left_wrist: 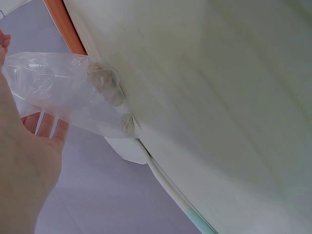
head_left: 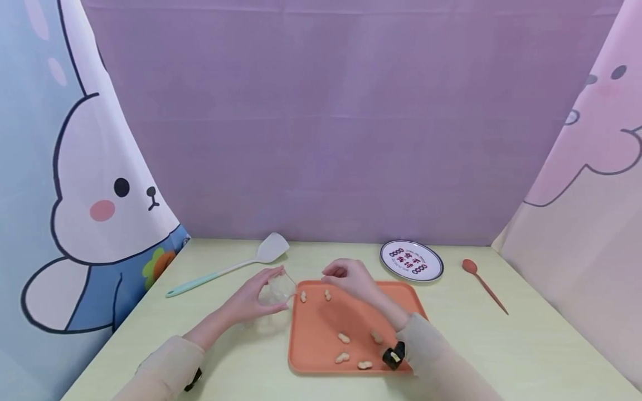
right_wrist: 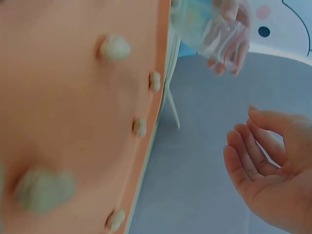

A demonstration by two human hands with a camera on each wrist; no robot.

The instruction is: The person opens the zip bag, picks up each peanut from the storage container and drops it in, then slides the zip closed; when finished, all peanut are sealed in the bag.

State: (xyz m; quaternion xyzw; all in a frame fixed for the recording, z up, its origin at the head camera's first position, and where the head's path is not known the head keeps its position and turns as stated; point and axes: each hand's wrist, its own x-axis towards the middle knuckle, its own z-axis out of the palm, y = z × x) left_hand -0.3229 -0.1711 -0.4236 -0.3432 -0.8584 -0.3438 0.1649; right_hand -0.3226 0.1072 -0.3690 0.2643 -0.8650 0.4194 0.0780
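Note:
My left hand holds a clear zip-lock bag just left of the orange tray, its thumb and fingers spread around the mouth. In the left wrist view, peanuts lie at the bottom of that bag. Over the back of the tray hovers my right hand, apart from the bag. Its fingers curve loosely in the right wrist view, with nothing seen between them. Several peanuts in their shells are scattered on the tray, two of them near its back left corner.
A spatula with a pale green handle lies at the back left. Behind the tray to the right is a white plate with red lettering. Farther right lies a reddish-brown spoon. A purple cloth hangs behind the table.

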